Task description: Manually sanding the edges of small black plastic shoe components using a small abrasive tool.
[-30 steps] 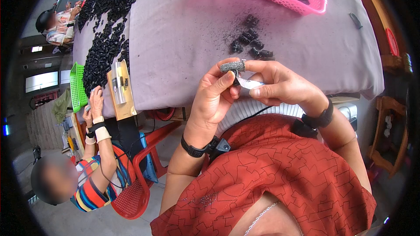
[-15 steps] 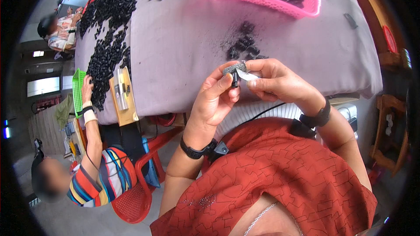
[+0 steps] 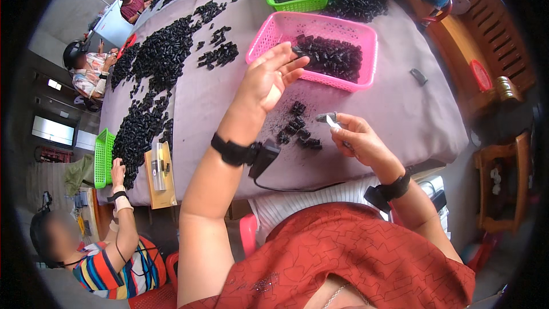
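Note:
My left hand (image 3: 267, 77) reaches over the near left rim of a pink basket (image 3: 372, 71), its fingers stretched out and spread. A small black piece (image 3: 297, 51) shows at its fingertips; whether it still touches them I cannot make out. Inside the basket lies a heap of black ribbed parts (image 3: 331, 57). My right hand (image 3: 357, 137) is closed over the cloth, pinching a small pale blade (image 3: 331, 122) together with a rough grey pad (image 3: 323, 117). Just left of it, several black parts (image 3: 297, 126) lie among dark crumbs on the cloth.
A large spread of black parts (image 3: 160, 51) covers the table's left side. Beyond the pink basket stand a green basket (image 3: 297, 6) and another black heap (image 3: 354, 0). A wooden board (image 3: 166, 194) sits at the left edge, near a co-worker's hand (image 3: 118, 171). Other people sit around.
My hands have parted: the left, which held a black part, has moved forward to the pink basket and opened. The right has kept the blade; the grey pad is now with it.

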`<move>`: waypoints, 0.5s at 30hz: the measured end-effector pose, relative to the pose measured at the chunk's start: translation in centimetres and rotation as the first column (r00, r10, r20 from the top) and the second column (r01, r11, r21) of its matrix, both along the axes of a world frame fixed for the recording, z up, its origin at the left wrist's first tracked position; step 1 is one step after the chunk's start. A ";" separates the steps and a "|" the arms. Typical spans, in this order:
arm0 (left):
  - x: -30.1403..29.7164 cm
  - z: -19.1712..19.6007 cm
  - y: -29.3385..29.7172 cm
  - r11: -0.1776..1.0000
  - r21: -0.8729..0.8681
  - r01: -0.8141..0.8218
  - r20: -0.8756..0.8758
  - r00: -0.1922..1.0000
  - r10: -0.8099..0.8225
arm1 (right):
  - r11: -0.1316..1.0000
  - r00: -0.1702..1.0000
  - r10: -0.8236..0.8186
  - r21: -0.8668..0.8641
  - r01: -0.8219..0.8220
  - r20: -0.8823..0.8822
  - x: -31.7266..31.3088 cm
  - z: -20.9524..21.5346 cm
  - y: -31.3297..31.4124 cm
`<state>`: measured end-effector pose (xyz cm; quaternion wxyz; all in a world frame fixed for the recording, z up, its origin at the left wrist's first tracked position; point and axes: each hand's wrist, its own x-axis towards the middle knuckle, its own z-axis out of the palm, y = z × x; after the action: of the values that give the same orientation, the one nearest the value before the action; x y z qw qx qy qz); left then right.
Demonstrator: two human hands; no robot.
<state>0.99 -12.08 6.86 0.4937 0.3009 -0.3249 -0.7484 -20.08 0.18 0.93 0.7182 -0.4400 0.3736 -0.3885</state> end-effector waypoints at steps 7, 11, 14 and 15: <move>0.1 -1.5 3.0 0.993 -0.056 0.101 0.215 0.973 -0.087 | 0.997 0.995 -0.073 0.028 0.076 -0.073 -0.9 -0.1 0.8; 0.9 -4.4 7.3 0.977 -0.073 0.200 0.442 0.885 -0.148 | 0.999 0.990 -0.043 -0.027 0.040 -0.131 -0.6 -1.0 -0.3; 1.4 -6.2 10.1 0.964 -0.104 0.246 0.579 0.803 -0.142 | 0.992 0.978 -0.046 -0.121 0.022 -0.203 0.1 -1.3 -0.1; 1.5 -7.0 10.6 0.955 -0.168 0.244 0.645 0.760 -0.080 | 0.992 0.970 -0.053 -0.124 0.024 -0.237 0.1 -1.2 0.0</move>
<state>2.51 -1.46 -0.16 0.3216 0.4426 -0.5850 -0.5987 -19.95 0.23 -0.31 0.6325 -0.5187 0.4419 -0.3682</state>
